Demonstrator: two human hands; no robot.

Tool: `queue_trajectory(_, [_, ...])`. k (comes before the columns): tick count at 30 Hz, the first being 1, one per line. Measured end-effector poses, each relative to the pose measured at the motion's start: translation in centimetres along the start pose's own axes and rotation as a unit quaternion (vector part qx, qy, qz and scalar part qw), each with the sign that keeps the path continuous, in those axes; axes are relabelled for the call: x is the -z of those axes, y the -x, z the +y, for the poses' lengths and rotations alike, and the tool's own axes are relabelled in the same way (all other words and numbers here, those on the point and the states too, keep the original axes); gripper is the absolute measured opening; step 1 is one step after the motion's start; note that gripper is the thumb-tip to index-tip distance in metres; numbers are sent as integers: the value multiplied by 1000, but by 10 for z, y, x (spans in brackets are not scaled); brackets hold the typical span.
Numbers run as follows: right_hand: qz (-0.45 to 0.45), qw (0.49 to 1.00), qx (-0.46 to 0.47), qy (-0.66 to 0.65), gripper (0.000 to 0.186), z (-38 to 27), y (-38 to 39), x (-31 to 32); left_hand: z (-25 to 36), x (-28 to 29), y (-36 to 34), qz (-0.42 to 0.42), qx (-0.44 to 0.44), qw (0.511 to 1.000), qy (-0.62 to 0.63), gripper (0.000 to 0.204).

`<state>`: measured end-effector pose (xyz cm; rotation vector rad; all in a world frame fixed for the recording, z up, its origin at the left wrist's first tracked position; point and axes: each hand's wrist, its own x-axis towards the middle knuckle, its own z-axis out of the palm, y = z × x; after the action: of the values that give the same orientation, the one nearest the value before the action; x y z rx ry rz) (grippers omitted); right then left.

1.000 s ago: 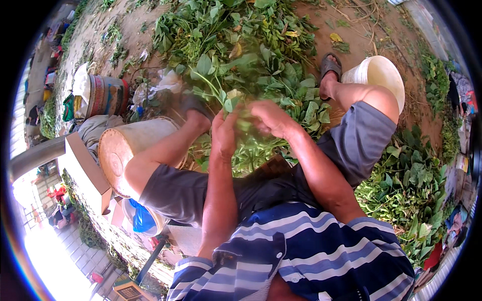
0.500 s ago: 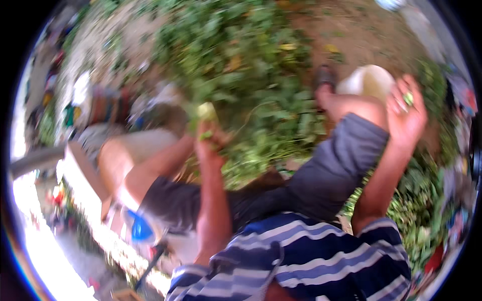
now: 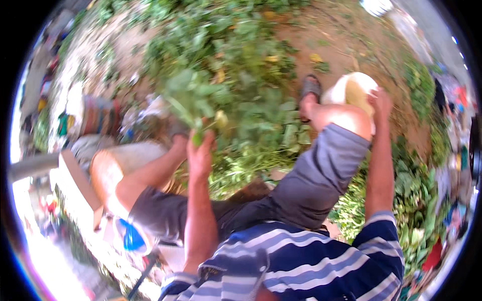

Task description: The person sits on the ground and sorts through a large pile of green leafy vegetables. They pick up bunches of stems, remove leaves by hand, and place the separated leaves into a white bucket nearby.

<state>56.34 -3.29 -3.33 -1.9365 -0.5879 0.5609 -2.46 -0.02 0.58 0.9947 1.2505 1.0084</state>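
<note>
My left hand (image 3: 201, 153) is closed around the stems of a leafy green plant (image 3: 188, 98), whose leaves are blurred by motion. A pale yellow-green leaf or pod (image 3: 221, 119) shows beside its fingers. At the far right, my right hand (image 3: 381, 104) is at the rim of a white bucket (image 3: 346, 88), beside my right knee. Its fingers curl in toward the bucket's mouth, and whatever they hold is hidden. The bucket leans, with its yellowish inside showing.
A broad heap of green plants (image 3: 226, 55) covers the ground between my feet. More leafy stems (image 3: 409, 200) lie at my right side. On the left are a striped sack (image 3: 98, 116), a board (image 3: 80, 188) and a blue object in a white container (image 3: 131, 235).
My right hand, raised with small green pieces in its fingers before, has moved left and down to the bucket's rim. The leafy plant in my left hand now stands up more visibly.
</note>
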Motion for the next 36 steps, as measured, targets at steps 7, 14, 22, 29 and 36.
queue_trajectory(7, [-216,947,172,-165,24,-243,186,-93,22,-6,7,0,85,954,288,48])
queue_trajectory(14, [-451,854,259,-10,32,-210,321,-239,19,-4,4,0,67,924,376,40])
queue_trajectory(22, [-359,863,331,130,38,-138,351,-278,-10,7,1,7,111,881,460,27])
queue_trajectory(29, [-325,838,412,148,33,-134,348,-279,-18,7,0,4,125,885,450,15])
queue_trajectory(36, [-382,895,228,42,15,-124,342,-277,-28,8,-1,-4,161,894,418,19])
